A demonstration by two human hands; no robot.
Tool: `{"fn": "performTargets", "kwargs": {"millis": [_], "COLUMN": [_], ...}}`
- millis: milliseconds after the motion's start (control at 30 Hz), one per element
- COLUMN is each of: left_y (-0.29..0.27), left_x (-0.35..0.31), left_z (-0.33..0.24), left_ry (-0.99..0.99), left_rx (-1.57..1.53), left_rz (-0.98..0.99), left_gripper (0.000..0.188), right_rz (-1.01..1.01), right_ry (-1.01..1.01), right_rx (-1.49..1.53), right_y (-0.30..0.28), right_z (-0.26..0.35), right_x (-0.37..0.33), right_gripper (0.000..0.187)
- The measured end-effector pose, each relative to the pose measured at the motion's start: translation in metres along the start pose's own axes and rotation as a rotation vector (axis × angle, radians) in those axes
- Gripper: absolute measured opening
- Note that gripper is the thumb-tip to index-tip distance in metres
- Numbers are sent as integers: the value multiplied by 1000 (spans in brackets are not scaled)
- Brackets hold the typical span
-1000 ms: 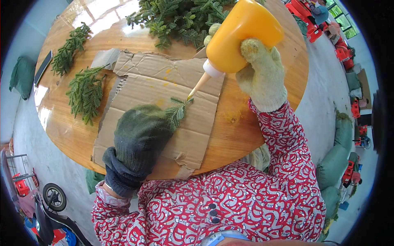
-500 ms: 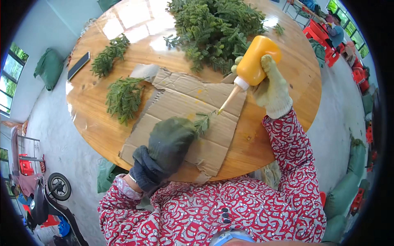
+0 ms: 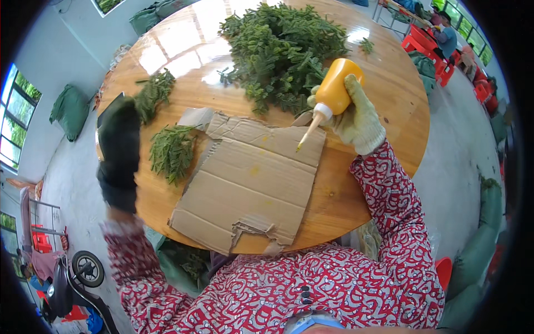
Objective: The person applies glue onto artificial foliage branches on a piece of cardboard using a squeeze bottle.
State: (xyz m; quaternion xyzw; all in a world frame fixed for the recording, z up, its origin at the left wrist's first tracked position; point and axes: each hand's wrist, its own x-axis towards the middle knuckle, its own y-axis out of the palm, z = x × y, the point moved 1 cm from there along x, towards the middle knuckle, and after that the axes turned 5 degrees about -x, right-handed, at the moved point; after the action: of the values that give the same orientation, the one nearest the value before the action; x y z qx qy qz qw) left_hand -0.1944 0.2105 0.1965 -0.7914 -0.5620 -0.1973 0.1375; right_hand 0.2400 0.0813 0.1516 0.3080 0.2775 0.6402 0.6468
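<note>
My right hand [image 3: 362,121], in a pale knit glove, grips a yellow squeeze bottle [image 3: 340,83]. The bottle tilts down to the left, its long tan nozzle ending above the right part of a flat cardboard sheet [image 3: 250,178]. Over the table's left edge is my left hand [image 3: 118,142] in a dark glove, smeared by motion, so its fingers and anything in them cannot be made out. It covers most of a phone [image 3: 104,118] and is close to a small bunch of fir sprigs [image 3: 154,94]. Another bunch of sprigs [image 3: 171,155] lies against the cardboard's left side.
A large heap of green sprigs [image 3: 281,53] covers the far middle of the round wooden table [image 3: 400,111]. One loose sprig [image 3: 365,45] lies to its right. Green sacks [image 3: 71,111] and a scooter [image 3: 72,284] stand on the floor. Another person [image 3: 445,38] sits at the far right.
My left hand has swung from the cardboard to the table's left edge. The sprig it held over the cardboard is gone from there. My right hand has shifted slightly with the bottle.
</note>
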Motion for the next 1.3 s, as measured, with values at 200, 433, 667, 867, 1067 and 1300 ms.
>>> {"fn": "performTargets", "kwargs": {"millis": [200,433,667,867,1067,1300], "left_y": [-12,137,205,201,187,204], "left_x": [31,14,13,18,13,10], "left_z": [22,20,58,61,67,74], "left_ry": [52,380,279,69,284,-18], "left_rx": [643,955,938,1243,1097,1154], "left_rz": [-111,394,451,573,427,494], "left_gripper": [21,19,16,23,16,18], "right_rz": [-30,-73,-40,-29,-11,9], "right_ry": [-67,-124,-132,-138,-136,-126], "right_rx": [6,-77,-77,-60,-21,-29], "right_y": [-3,-7,1,2,-6,-9], "right_z": [7,12,10,8,10,9], "right_x": [1,-4,1,5,4,6], "right_gripper": [46,51,50,51,51,50]}}
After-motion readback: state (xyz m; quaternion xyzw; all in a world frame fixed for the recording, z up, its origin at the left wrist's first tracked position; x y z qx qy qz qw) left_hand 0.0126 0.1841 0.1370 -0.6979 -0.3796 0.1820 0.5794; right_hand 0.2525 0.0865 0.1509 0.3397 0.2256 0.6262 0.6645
